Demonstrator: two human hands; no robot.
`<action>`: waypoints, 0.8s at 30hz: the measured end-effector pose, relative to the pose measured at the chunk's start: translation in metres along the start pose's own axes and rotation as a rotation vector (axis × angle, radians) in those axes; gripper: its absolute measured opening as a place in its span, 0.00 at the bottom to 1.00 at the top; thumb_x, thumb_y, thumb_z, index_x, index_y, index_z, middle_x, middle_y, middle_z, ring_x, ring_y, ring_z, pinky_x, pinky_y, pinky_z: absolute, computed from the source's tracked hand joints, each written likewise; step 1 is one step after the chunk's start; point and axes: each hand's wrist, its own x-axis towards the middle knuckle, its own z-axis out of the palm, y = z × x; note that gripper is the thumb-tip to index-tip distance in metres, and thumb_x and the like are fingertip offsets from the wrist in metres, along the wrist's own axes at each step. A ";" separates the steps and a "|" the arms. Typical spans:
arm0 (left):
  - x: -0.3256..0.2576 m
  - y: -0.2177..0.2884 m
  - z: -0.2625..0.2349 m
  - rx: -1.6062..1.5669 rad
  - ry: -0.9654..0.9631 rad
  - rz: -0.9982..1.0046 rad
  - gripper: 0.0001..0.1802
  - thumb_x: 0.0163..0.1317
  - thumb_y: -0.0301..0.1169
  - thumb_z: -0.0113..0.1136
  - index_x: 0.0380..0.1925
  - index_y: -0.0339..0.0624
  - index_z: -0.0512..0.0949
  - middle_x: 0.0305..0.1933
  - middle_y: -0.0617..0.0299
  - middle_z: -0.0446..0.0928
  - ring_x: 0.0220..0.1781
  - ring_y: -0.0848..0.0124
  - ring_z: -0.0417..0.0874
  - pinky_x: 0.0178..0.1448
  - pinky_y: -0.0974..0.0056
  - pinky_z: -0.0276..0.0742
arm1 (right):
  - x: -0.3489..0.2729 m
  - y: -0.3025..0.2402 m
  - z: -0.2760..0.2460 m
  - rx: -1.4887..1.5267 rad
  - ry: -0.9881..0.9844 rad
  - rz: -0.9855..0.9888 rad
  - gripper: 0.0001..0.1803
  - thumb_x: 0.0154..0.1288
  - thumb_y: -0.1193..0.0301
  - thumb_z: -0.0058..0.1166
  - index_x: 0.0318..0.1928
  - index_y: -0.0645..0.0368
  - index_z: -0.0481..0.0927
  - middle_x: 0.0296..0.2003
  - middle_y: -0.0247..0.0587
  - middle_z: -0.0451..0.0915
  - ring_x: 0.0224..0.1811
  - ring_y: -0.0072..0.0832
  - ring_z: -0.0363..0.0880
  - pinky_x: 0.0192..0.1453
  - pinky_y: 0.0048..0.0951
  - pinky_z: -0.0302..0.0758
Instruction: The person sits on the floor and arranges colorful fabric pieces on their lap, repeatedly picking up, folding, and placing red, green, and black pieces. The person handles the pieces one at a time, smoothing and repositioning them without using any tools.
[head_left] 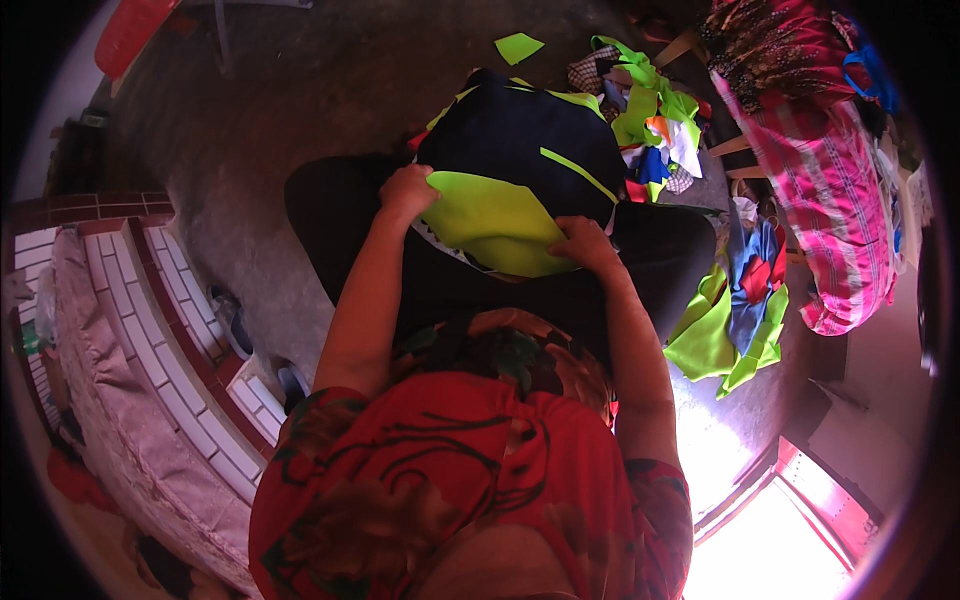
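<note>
Seated, looking straight down over a red patterned dress (470, 480) onto a lap covered in dark cloth. Left hand (406, 192) curled shut over the upper left corner of a bright yellow-green fabric panel (490, 225), fingers folded over its edge. Right hand (585, 245) closed on the lower right edge of the same panel, thumb and fingers pinching it against the cloth below. Panel stretched flat between the two hands, resting across the knees and touching a dark navy garment (520, 135) just beyond it, trimmed with thin yellow-green strips along its top and right side. Past the garment, on the bare grey floor (300, 90), a single small yellow-green scrap (518, 46) lying apart from the rest. To the right of the garment, a heap of mixed offcuts (650, 120) in green, white, blue, orange and checked cloth. Lower on the right, beside the knee, another pile of yellow-green and blue pieces (735, 320) spilling down toward a sunlit patch of floor. Further right, a pink checked bundle (840, 210) hanging or leaning near a wooden frame, with darker patterned cloth above it. On the left, a tiled ledge of white and dark red bricks (160, 300), with a pair of shoes (235, 325) on the floor just beside it.
</note>
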 end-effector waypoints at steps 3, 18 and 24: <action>-0.006 0.006 -0.008 0.056 0.032 -0.022 0.18 0.48 0.37 0.65 0.42 0.52 0.81 0.46 0.59 0.81 0.49 0.57 0.82 0.50 0.54 0.79 | -0.002 -0.006 -0.009 0.072 0.010 0.016 0.20 0.43 0.65 0.64 0.39 0.57 0.81 0.37 0.50 0.82 0.43 0.47 0.80 0.49 0.42 0.76; -0.001 0.004 0.005 0.132 0.267 -0.023 0.12 0.50 0.34 0.63 0.37 0.48 0.78 0.44 0.57 0.80 0.47 0.55 0.81 0.48 0.52 0.78 | -0.025 -0.031 -0.021 -0.209 0.534 0.059 0.13 0.48 0.66 0.64 0.35 0.53 0.77 0.31 0.40 0.82 0.39 0.39 0.82 0.42 0.38 0.76; -0.009 0.033 0.001 -0.018 0.619 0.363 0.10 0.52 0.32 0.64 0.34 0.46 0.75 0.39 0.61 0.79 0.39 0.59 0.82 0.42 0.56 0.77 | -0.027 -0.039 -0.003 -0.003 0.328 -0.091 0.09 0.52 0.66 0.62 0.34 0.53 0.77 0.23 0.42 0.81 0.29 0.40 0.82 0.34 0.38 0.77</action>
